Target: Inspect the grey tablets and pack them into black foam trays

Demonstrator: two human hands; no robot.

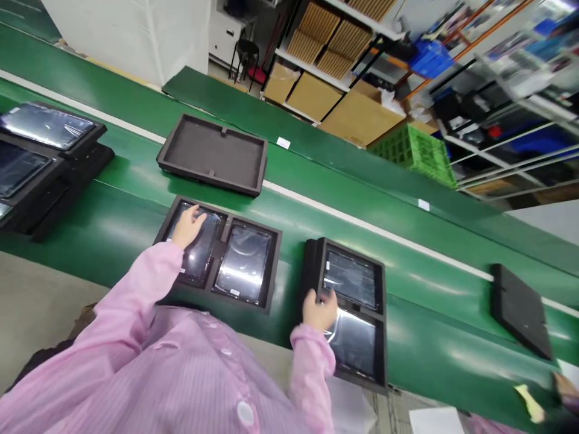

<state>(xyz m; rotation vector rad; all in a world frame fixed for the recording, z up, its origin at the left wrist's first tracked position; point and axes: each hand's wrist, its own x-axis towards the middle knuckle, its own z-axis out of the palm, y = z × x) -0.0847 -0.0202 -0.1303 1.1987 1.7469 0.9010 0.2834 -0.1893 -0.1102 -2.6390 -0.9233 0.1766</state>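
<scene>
Under the left hand (189, 226), part-hidden screen (197, 258)

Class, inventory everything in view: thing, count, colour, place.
Long flat bench: one, green, centre.
Rectangular foam trays: 5+, black, on bench.
Rectangular film-covered screens: 6+, black, in trays.
Plastic crate: one, green, behind bench.
Cardboard boxes: several, brown, background.
Metal racks: several, white, orange, background.
Plastic bin: one, blue, rack.
Stool: one, black, background.
Co-worker's hand: one, blurred, right edge.
Left hand: one, pink sleeve, over a screen.
Right hand: one, pink sleeve, at a tray stack.
</scene>
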